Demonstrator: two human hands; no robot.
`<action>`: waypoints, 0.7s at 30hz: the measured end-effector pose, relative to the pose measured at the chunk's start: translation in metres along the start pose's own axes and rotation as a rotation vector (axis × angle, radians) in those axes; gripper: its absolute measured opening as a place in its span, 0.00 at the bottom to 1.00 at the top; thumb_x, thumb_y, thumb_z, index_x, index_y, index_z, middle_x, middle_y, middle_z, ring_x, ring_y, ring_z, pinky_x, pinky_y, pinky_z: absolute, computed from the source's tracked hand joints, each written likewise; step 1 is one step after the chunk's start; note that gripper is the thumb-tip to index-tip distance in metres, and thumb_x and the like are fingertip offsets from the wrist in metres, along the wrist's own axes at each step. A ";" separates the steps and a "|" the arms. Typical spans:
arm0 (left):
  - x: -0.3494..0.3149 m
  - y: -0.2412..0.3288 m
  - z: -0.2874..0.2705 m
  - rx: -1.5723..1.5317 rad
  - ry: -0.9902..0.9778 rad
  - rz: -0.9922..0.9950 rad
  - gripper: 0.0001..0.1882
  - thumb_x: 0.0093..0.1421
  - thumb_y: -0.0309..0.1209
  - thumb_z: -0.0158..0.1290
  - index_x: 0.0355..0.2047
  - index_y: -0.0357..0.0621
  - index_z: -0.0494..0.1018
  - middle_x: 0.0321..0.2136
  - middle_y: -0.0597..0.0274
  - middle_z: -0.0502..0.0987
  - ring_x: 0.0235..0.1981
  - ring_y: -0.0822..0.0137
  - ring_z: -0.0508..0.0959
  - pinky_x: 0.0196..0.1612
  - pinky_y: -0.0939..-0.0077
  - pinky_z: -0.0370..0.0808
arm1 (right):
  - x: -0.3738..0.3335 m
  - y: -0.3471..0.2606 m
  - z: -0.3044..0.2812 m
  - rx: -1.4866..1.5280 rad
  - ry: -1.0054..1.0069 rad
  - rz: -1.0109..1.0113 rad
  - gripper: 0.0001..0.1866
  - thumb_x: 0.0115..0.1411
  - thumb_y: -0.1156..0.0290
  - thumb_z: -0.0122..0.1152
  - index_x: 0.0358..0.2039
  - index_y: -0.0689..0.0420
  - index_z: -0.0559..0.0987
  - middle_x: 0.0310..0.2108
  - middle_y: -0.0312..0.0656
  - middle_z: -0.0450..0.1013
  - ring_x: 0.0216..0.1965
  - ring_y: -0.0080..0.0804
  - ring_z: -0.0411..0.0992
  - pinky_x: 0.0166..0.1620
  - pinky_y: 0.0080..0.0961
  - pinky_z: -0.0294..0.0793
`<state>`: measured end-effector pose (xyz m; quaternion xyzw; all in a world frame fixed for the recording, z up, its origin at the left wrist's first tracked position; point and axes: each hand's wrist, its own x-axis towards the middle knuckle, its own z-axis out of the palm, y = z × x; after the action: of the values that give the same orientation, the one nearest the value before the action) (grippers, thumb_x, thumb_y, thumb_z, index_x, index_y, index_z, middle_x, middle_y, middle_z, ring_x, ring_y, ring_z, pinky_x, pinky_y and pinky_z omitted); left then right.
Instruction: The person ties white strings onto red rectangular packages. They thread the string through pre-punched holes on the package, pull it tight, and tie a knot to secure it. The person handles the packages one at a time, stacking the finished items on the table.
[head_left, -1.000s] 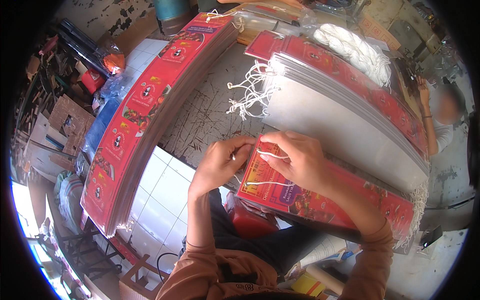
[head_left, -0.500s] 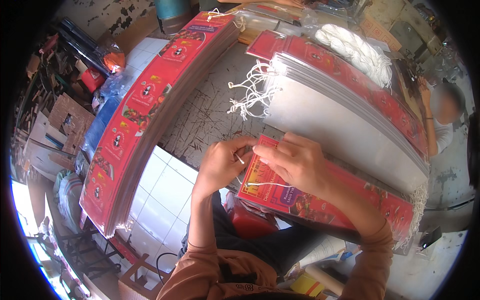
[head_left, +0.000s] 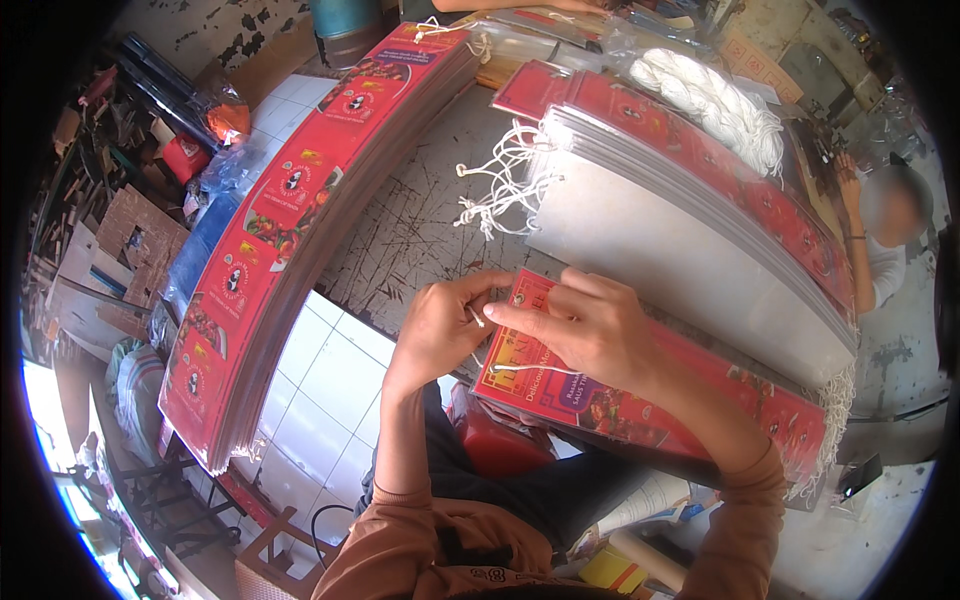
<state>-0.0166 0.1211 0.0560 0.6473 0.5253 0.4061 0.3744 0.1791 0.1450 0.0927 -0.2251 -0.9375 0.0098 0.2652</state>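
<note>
My left hand (head_left: 440, 322) is closed in a pinch on a thin white string (head_left: 477, 318), whose short end pokes out between the fingers. This is at the upper left corner of a red printed hanging banner strip (head_left: 560, 385), which lies on a stack in front of me. Over that corner my right hand (head_left: 592, 325) is bent, its index fingertip reaching the string beside my left fingers. Its other fingers are curled, and what they grip is hidden. Another white cord (head_left: 535, 369) lies across the strip's face, below my right hand.
A long stack of red strips (head_left: 290, 190) stands on the left. Beyond my hands, another stack (head_left: 680, 230) has knotted white cords (head_left: 505, 185) at its end. A skein of white string (head_left: 710, 105) rests behind it. Another person (head_left: 885, 235) sits at the far right.
My right index finger has stretched out and moved left and slightly down, toward the string in my left fingers. My left hand and the strips have stayed nearly in place.
</note>
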 end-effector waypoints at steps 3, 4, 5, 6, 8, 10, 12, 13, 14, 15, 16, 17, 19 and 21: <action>0.000 -0.007 0.002 -0.046 0.011 0.015 0.17 0.48 0.21 0.57 0.41 0.39 0.77 0.17 0.52 0.70 0.18 0.67 0.71 0.25 0.72 0.68 | 0.002 -0.001 -0.001 0.037 0.010 -0.005 0.23 0.45 0.71 0.65 0.45 0.43 0.79 0.27 0.30 0.69 0.32 0.25 0.66 0.37 0.24 0.72; 0.000 -0.005 0.002 -0.024 0.006 0.002 0.17 0.48 0.22 0.57 0.41 0.39 0.77 0.16 0.53 0.69 0.18 0.68 0.70 0.25 0.72 0.67 | 0.002 0.000 0.000 0.053 0.010 0.004 0.22 0.45 0.71 0.65 0.45 0.45 0.79 0.29 0.31 0.69 0.34 0.26 0.66 0.39 0.26 0.72; 0.000 0.001 0.001 -0.001 0.003 -0.012 0.16 0.49 0.22 0.57 0.41 0.39 0.77 0.15 0.53 0.68 0.17 0.68 0.69 0.24 0.72 0.67 | 0.001 0.000 0.001 0.069 0.011 0.012 0.21 0.45 0.71 0.65 0.44 0.47 0.79 0.31 0.33 0.69 0.36 0.27 0.66 0.41 0.27 0.71; 0.000 0.004 0.000 0.021 -0.001 -0.025 0.16 0.49 0.22 0.57 0.41 0.40 0.77 0.14 0.54 0.67 0.16 0.69 0.68 0.23 0.72 0.66 | 0.001 0.001 0.002 0.085 0.012 0.021 0.20 0.45 0.72 0.65 0.43 0.49 0.79 0.33 0.34 0.69 0.39 0.28 0.67 0.43 0.29 0.71; 0.001 0.005 -0.001 0.035 -0.015 -0.038 0.16 0.50 0.23 0.57 0.41 0.41 0.77 0.13 0.55 0.65 0.15 0.70 0.66 0.22 0.73 0.64 | 0.000 0.002 0.004 0.082 0.055 -0.004 0.19 0.45 0.72 0.64 0.41 0.52 0.79 0.34 0.34 0.70 0.40 0.30 0.68 0.44 0.30 0.70; 0.001 0.005 -0.001 0.036 -0.020 -0.036 0.15 0.50 0.24 0.56 0.41 0.42 0.78 0.12 0.56 0.63 0.15 0.71 0.64 0.21 0.73 0.63 | 0.001 0.002 0.004 0.087 0.078 -0.012 0.17 0.46 0.73 0.64 0.40 0.54 0.79 0.35 0.35 0.71 0.40 0.31 0.69 0.45 0.30 0.70; 0.001 0.005 -0.002 0.025 -0.017 -0.021 0.15 0.50 0.24 0.56 0.41 0.42 0.78 0.12 0.57 0.61 0.14 0.72 0.62 0.20 0.73 0.61 | 0.001 0.001 0.004 0.101 0.082 -0.004 0.16 0.46 0.73 0.63 0.39 0.56 0.79 0.36 0.35 0.71 0.41 0.32 0.70 0.46 0.31 0.69; 0.001 0.005 -0.002 0.019 -0.020 -0.023 0.15 0.50 0.24 0.56 0.40 0.42 0.78 0.12 0.57 0.62 0.14 0.72 0.63 0.20 0.73 0.61 | 0.001 0.001 0.004 0.099 0.089 -0.002 0.15 0.46 0.73 0.63 0.38 0.56 0.79 0.36 0.35 0.71 0.40 0.32 0.70 0.46 0.31 0.69; 0.001 0.005 -0.002 0.013 -0.023 -0.025 0.15 0.50 0.24 0.56 0.40 0.42 0.78 0.12 0.57 0.62 0.14 0.72 0.63 0.20 0.73 0.61 | 0.002 0.002 0.004 0.097 0.096 -0.001 0.15 0.47 0.73 0.63 0.38 0.55 0.79 0.36 0.36 0.71 0.40 0.32 0.70 0.46 0.31 0.69; 0.001 0.006 -0.002 0.007 -0.025 -0.028 0.15 0.50 0.24 0.56 0.40 0.42 0.78 0.12 0.57 0.62 0.14 0.72 0.63 0.20 0.73 0.62 | 0.002 0.002 0.004 0.095 0.103 0.000 0.14 0.47 0.73 0.63 0.37 0.55 0.80 0.36 0.36 0.71 0.39 0.32 0.70 0.45 0.31 0.69; 0.001 0.005 -0.002 0.003 -0.028 -0.030 0.14 0.51 0.24 0.56 0.40 0.42 0.78 0.13 0.56 0.63 0.15 0.72 0.64 0.21 0.73 0.63 | 0.002 0.003 0.004 0.114 0.096 0.019 0.13 0.48 0.74 0.63 0.37 0.55 0.80 0.35 0.36 0.71 0.38 0.32 0.70 0.44 0.32 0.69; 0.001 0.005 -0.002 -0.002 -0.031 -0.032 0.14 0.51 0.24 0.56 0.40 0.42 0.78 0.13 0.55 0.65 0.15 0.72 0.65 0.21 0.73 0.63 | 0.002 0.004 0.003 0.132 0.089 0.038 0.13 0.48 0.75 0.63 0.37 0.56 0.80 0.35 0.36 0.71 0.37 0.32 0.70 0.43 0.32 0.69; 0.002 0.005 -0.002 -0.009 -0.033 -0.026 0.13 0.52 0.24 0.56 0.39 0.42 0.77 0.14 0.54 0.67 0.16 0.72 0.67 0.22 0.74 0.65 | 0.003 0.006 0.003 0.205 0.102 0.098 0.12 0.48 0.77 0.64 0.36 0.56 0.80 0.35 0.36 0.72 0.36 0.33 0.70 0.41 0.32 0.70; 0.002 0.005 -0.002 -0.013 -0.032 -0.009 0.12 0.53 0.23 0.56 0.39 0.41 0.77 0.16 0.53 0.71 0.17 0.72 0.69 0.24 0.74 0.67 | 0.003 0.008 0.005 0.311 0.143 0.180 0.12 0.48 0.79 0.64 0.36 0.57 0.80 0.34 0.37 0.72 0.34 0.33 0.70 0.39 0.32 0.70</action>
<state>-0.0161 0.1224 0.0612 0.6489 0.5196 0.3972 0.3888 0.1773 0.1540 0.0887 -0.2643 -0.8796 0.1624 0.3606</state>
